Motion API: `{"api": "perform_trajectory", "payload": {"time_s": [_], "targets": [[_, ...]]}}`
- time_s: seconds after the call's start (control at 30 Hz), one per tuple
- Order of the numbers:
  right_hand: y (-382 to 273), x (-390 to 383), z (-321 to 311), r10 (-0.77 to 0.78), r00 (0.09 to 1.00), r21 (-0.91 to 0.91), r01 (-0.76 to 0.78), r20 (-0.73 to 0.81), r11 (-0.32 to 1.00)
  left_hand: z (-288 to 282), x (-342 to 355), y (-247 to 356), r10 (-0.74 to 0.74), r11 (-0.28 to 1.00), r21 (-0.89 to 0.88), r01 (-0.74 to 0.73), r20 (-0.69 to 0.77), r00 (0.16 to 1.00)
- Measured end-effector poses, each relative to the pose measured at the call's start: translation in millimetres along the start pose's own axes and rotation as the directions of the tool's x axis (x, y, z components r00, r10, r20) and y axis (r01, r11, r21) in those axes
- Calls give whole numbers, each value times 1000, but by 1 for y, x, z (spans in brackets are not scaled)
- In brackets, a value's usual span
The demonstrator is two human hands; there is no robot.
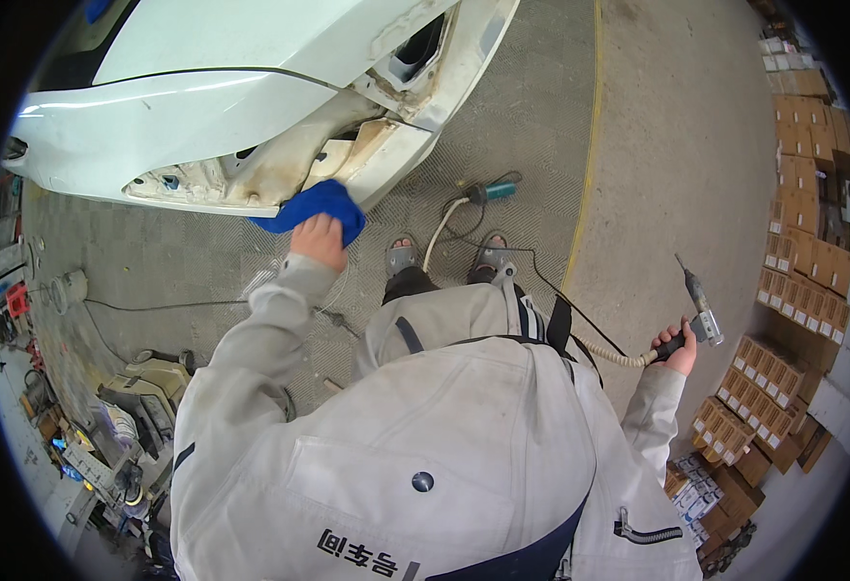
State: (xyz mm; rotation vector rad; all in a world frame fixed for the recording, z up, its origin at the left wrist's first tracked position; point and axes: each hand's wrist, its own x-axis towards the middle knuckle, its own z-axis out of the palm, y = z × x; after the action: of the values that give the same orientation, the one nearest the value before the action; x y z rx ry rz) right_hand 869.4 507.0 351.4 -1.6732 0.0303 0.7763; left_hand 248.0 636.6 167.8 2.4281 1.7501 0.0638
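Under my left hand is a crumpled blue cloth. The fingers are closed over it, and it lies against the lower edge of the white car body. There a lamp opening is bare, with stained, brownish metal inside. Out to the right, my right hand grips the dark handle of a pistol-shaped tool with a silver body and a long thin tip pointing away from me. From its handle a ribbed cream hose runs back towards my waist.
A teal corded power tool lies on the textured floor ahead of my sandals, and black cables cross nearby. Stacked cardboard boxes line the right side. Equipment and a cluttered bench stand at the left. A yellow line crosses the floor.
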Motion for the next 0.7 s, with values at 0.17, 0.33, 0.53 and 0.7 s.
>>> {"api": "perform_trajectory", "payload": {"time_s": [0.17,0.33,0.53,0.7], "targets": [[-7,-1,9,32,999,-17,-32,9,999,19,88,50,-82,992,-95,79,-25,996],[-15,-7,22,1,998,-63,2,59,998,18,146,75,-128,978,-176,115,-64,990],[-15,-11,21,6,994,-79,3,107,997,2,130,64,-135,984,-113,138,34,990],[-8,-11,8,17,994,-33,-13,105,999,-3,87,60,-160,981,-103,163,34,987]]}}
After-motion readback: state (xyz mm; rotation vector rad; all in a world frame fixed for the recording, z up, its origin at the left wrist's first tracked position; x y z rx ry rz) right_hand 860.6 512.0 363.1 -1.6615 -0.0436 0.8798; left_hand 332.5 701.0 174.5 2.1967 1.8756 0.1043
